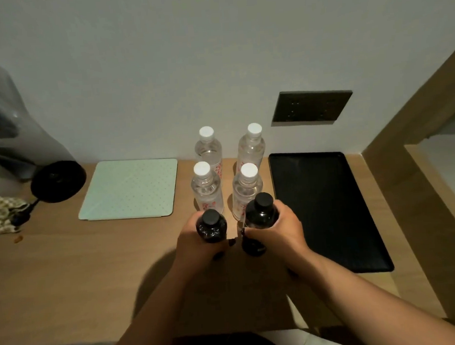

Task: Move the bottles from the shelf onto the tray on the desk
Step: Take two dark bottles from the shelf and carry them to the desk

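My left hand is closed around a dark bottle with a black cap. My right hand grips a second dark bottle, which sits slightly higher. Both bottles are upright over the wooden desk, just in front of several clear water bottles with white caps: two nearer and two by the wall. The empty black tray lies flat on the desk to the right of my right hand.
A pale green dotted mat lies left of the clear bottles. A black round lamp base and a patterned cloth are at far left. A dark socket panel is on the wall. A wooden side panel rises at right.
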`<state>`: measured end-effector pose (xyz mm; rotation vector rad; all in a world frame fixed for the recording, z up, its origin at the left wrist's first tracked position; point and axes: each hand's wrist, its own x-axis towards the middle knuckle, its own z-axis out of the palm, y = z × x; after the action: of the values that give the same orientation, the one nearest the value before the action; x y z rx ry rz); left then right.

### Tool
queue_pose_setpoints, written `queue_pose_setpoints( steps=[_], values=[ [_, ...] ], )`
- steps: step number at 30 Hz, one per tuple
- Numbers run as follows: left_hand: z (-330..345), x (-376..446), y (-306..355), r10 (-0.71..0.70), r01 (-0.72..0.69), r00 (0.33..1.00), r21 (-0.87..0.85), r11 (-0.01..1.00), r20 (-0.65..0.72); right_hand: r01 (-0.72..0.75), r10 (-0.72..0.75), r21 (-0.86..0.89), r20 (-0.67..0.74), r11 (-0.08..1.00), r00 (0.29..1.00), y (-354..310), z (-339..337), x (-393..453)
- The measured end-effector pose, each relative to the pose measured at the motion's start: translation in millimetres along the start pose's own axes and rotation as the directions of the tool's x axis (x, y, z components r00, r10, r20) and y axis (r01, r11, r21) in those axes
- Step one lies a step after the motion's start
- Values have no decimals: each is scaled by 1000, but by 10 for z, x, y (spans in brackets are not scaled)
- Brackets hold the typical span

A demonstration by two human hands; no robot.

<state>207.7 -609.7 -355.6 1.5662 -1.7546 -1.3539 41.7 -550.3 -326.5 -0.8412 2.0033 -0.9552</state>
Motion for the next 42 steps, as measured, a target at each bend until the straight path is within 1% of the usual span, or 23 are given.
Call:
queue_pose_setpoints(
  steps=[5,8,10,12,14,15,16,17,19,20,21,22,24,26,29,31,34,37,42],
  values=[
    [-30,34,-100,19,-18,1000,-65,998,10,19,-18,-13,2,1000,1000,-3,16,-22],
    [-22,59,-92,40,-39,999,-65,997,17,4,-4,-16,-1,1000,1000,66,95,-32],
    [3,83,-100,31,-30,999,-45,999,12,-18,18,-41,5,999,1000,123,141,-41],
    [23,90,-122,15,-16,1000,-42,999,-13,-8,10,-72,18,997,1000,147,148,-71],
    [-2,65,-87,-19,14,998,-79,997,-61,23,-18,-103,44,994,999,101,123,-97],
    [-28,60,-54,-19,12,997,-100,995,-73,-2,7,-100,58,995,998,67,105,-99],
    [-60,71,-18,11,-19,997,-103,995,-74,-64,69,-68,68,996,995,27,93,-88],
    [-97,94,21,47,-53,997,-83,995,-62,-156,157,-13,81,988,984,-29,85,-71],
    [-155,161,103,89,-88,996,-46,995,8,-344,327,108,148,933,933,-148,86,-8],
    [-175,191,140,88,-84,994,-61,995,58,-402,375,139,182,905,909,-197,93,20],
    [-184,219,166,70,-60,991,-86,994,111,-425,395,153,193,892,898,-239,100,45],
    [-185,243,191,58,-42,986,-110,993,154,-429,400,165,185,888,898,-263,112,63],
    [-170,283,224,51,-25,981,-137,990,188,-415,389,203,158,887,908,-282,144,103],
    [-144,332,251,32,-4,986,-164,986,166,-388,366,236,133,891,921,-290,195,140],
    [-125,402,285,17,12,992,-228,974,124,-346,339,214,74,913,938,-317,261,218],
    [-124,441,311,19,11,993,-252,968,117,-328,319,202,73,923,945,-341,277,268],
    [-139,474,368,28,5,991,-241,971,132,-308,298,178,79,935,951,-353,303,345],
    [-156,497,413,16,18,989,-232,973,144,-288,282,193,56,938,958,-399,329,404],
    [-158,526,429,11,19,990,-212,977,142,-259,253,213,55,942,966,-476,343,430]
  ],
)
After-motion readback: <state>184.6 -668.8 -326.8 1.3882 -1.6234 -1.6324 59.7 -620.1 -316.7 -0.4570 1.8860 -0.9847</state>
